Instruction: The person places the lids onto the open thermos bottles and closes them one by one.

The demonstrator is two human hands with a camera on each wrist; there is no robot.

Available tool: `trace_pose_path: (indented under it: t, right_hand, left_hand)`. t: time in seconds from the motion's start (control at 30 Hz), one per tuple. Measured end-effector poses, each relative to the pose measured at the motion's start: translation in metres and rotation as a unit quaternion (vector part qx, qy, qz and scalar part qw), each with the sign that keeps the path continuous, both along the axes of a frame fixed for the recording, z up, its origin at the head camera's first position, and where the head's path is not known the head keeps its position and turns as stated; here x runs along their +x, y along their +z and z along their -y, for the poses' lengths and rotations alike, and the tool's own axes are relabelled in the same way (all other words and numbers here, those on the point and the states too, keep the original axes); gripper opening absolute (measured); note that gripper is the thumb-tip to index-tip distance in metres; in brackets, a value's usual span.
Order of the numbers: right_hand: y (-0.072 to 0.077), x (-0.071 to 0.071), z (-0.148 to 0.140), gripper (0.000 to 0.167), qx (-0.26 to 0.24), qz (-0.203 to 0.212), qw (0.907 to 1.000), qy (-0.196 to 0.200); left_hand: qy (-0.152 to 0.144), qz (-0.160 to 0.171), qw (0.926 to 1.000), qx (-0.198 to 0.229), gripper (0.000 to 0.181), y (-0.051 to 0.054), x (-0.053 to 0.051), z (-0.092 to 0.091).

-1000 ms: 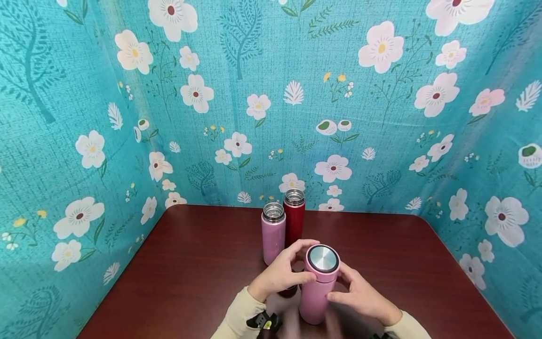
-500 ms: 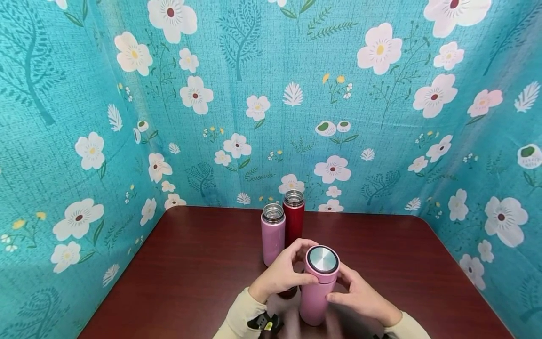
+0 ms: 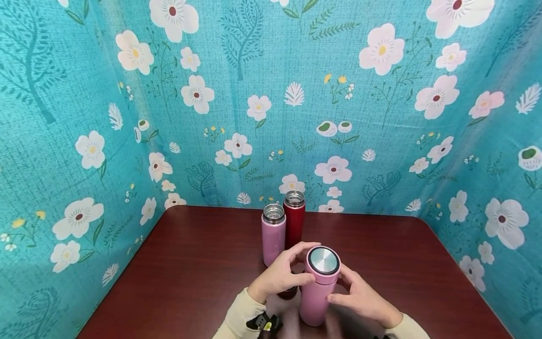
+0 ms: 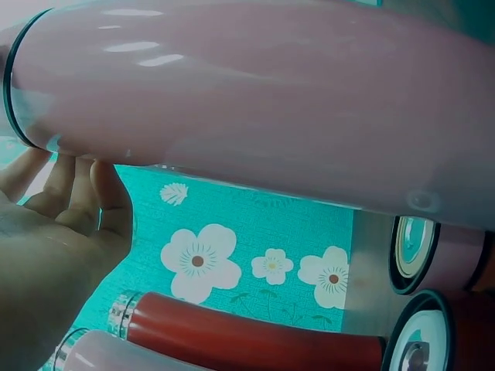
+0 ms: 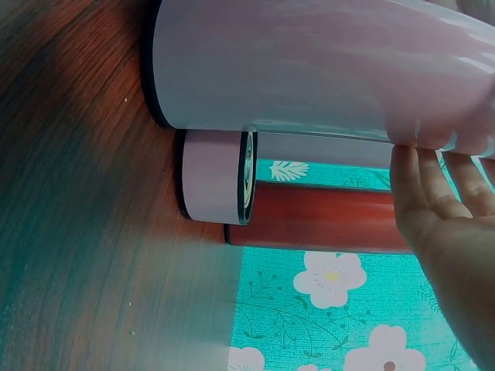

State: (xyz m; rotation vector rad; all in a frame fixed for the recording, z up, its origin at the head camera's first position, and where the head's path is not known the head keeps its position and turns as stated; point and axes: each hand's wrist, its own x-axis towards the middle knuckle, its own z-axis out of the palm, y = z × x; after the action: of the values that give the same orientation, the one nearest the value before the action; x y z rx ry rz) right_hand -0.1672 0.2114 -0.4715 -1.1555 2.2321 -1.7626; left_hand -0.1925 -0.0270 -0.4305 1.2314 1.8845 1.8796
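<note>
Pink vacuum flask [image 3: 318,291] is held upright, long axis vertical, at near side of the surface [image 3: 190,278], between left grip [image 3: 279,275], clamped on its lid [image 3: 323,262], and right grip [image 3: 364,295], clamped lower, on its body [image 3: 312,307].

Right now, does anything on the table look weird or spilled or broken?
No spill or damage shows. It's a bit odd that the open pink bottle and red bottle have bare tops, while a pink lid and a red lid lie upside down near the held bottle.
</note>
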Motion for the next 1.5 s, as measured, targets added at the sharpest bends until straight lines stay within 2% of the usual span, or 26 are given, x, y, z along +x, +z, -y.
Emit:
trace_pose_path:
  t: [0.1,0.27,0.4,0.53,0.7,0.87,1.2,1.3,1.5]
  right_hand:
    - [-0.0001,0.0000,-0.0001,0.071,0.001,-0.001,1.0000,0.001]
    - [0.0003,0.0005,-0.0005,0.070,-0.004,0.014,0.9999,0.004]
    - [0.0004,0.0002,-0.0005,0.071,-0.001,0.007,1.0000,0.005]
    - [0.0000,0.0001,-0.0008,0.070,0.002,0.005,1.0000,0.003]
    - [-0.0004,0.0004,-0.0007,0.070,0.002,0.012,0.9999,0.004]
    - [-0.0002,0.0007,-0.0006,0.071,-0.001,0.017,0.9999,0.004]
    - [-0.0008,0.0010,-0.0006,0.071,0.000,0.012,0.9999,0.003]
    - [-0.0008,0.0012,-0.0005,0.072,0.003,0.007,1.0000,0.000]
    - [0.0003,0.0005,-0.0005,0.071,0.002,0.000,1.0000,0.003]
  left_hand:
    - [0.006,0.002,1.0000,0.001,0.065,0.0012,0.0013,-0.0016]
    - [0.041,0.001,0.9992,-0.006,0.065,0.0037,0.0039,-0.0043]
    - [0.050,0.017,0.9986,-0.010,0.068,0.0054,0.0051,-0.0041]
    - [0.049,0.015,0.9986,-0.012,0.066,0.0045,0.0032,-0.0025]
    - [0.031,0.006,0.9995,-0.003,0.058,0.0002,-0.0006,0.0004]
    - [0.022,0.001,0.9998,0.000,0.057,0.0010,0.0002,0.0012]
    - [0.056,0.002,0.9982,-0.022,0.060,0.0043,0.0048,-0.0037]
    - [0.050,0.011,0.9984,-0.022,0.060,0.0040,0.0038,-0.0034]
    - [0.029,0.000,0.9994,-0.018,0.063,0.0032,-0.0001,-0.0011]
